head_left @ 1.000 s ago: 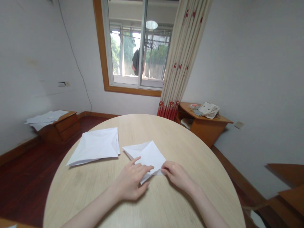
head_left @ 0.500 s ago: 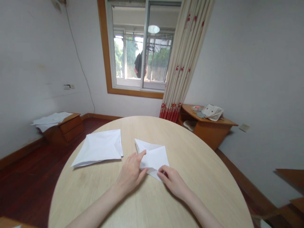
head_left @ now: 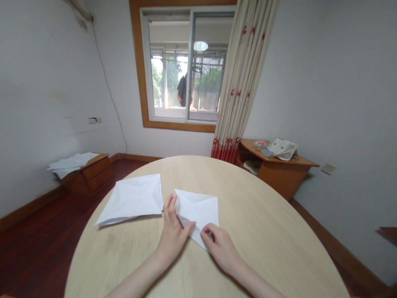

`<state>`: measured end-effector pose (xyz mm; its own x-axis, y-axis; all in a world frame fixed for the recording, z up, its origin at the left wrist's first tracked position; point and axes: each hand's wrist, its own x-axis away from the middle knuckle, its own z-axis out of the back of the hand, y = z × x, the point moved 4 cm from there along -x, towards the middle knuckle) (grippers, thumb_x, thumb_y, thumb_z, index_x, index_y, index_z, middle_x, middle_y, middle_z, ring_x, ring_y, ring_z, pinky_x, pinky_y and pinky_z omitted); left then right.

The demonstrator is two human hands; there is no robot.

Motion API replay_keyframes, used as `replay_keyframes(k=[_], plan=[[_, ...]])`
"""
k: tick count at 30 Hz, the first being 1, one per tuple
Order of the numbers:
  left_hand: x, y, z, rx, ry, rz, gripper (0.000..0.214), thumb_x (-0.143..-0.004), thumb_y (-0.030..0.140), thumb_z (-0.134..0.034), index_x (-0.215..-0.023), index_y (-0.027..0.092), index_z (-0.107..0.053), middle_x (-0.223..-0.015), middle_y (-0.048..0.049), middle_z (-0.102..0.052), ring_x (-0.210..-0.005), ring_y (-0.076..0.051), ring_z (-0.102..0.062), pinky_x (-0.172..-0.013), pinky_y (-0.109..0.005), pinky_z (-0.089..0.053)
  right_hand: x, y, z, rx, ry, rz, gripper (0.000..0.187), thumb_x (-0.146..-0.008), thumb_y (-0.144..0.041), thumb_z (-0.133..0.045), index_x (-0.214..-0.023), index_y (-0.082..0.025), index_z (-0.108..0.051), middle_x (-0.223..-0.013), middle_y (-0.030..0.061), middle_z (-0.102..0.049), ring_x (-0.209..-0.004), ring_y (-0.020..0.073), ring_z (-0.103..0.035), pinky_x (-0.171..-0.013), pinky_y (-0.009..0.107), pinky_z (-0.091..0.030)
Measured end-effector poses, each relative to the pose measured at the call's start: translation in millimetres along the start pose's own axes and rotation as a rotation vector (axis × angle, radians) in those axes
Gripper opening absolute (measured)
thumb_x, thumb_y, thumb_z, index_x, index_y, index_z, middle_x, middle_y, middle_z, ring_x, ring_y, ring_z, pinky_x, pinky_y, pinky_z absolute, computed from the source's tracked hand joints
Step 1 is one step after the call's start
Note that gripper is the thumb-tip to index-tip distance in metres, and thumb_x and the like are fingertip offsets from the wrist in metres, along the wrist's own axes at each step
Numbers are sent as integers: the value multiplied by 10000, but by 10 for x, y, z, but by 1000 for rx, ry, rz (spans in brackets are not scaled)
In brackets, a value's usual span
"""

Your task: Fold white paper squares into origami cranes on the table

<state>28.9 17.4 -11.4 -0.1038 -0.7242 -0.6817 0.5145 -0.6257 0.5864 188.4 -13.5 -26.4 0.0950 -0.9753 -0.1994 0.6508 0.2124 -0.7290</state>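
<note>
A folded sheet of white paper [head_left: 201, 213] lies on the round table in front of me, with crease lines and a flap along its lower edge. My left hand [head_left: 173, 231] is at the paper's left side, fingers stretched up along the edge and thumb spread out onto the lower flap. At the lower right, my right hand [head_left: 218, 244] has thumb and index finger pinched on the paper's edge, the other fingers curled. Part of that corner is hidden under the right hand. To the left rests a stack of folded white papers [head_left: 133, 198].
The round light-wood table [head_left: 263, 231] fills the foreground. Behind it are a window [head_left: 186, 70], a patterned curtain [head_left: 235, 99], a low drawer cabinet [head_left: 96, 174] with papers on top, and a corner shelf [head_left: 279, 178] with a cloth bag.
My left fingers have slid off the paper's middle to its left edge and straightened. My right hand has moved slightly left and down along the lower edge. The view has tilted up a little.
</note>
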Motion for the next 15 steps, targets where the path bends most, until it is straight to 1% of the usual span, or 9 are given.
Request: replay_keyframes(k=[2,4,6,9,12,15], plan=[[7,-67,-33,38,1,51,932,-802,141,-640,-1442,329,10,-1491,-140,-116,-1420,-337,-133,-1094,-619,-247,-37,-25,-10,20,-13,-5,169,-867,-199,-466,-731,-188,-567,-718,19,-621,-659,171,-557,-629,271,-396],[18,-125,-65,61,-7,84,951,-783,121,-643,-1451,320,4,-1506,-132,-105,-1429,-327,-114,-1101,-593,-262,-70,-44,-18,37,-32,-12,144,-852,-164,-483,-730,-186,-556,-709,12,-605,-658,166,-557,-626,262,-395],[34,-171,-93,55,-30,102,954,-769,111,-638,-1462,298,-9,-1516,-134,-121,-1430,-319,-128,-1109,-569,-267,-88,-55,-31,56,-45,-5,120,-829,-125,-505,-732,-185,-542,-714,7,-590,-667,162,-560,-627,254,-401],[58,-225,-124,11,-86,117,949,-760,136,-637,-1471,263,-22,-1513,-142,-182,-1416,-326,-181,-1112,-567,-262,-68,-59,-61,138,-43,56,114,-839,-102,-499,-761,-180,-531,-778,29,-589,-718,170,-577,-665,262,-427],[73,-271,-151,-20,-143,127,939,-749,173,-642,-1476,234,-52,-1501,-153,-242,-1402,-338,-224,-1112,-567,-256,-10,-35,-92,277,-60,111,92,-880,-123,-469,-874,-168,-549,-905,72,-599,-784,195,-601,-704,293,-454],[78,-299,-183,-3,-189,133,919,-732,191,-639,-1477,203,-100,-1468,-171,-317,-1373,-336,-297,-1106,-550,-276,38,-8,-85,387,-77,130,137,-898,-154,-474,-1009,-171,-552,-994,90,-599,-865,223,-614,-730,318,-476]])
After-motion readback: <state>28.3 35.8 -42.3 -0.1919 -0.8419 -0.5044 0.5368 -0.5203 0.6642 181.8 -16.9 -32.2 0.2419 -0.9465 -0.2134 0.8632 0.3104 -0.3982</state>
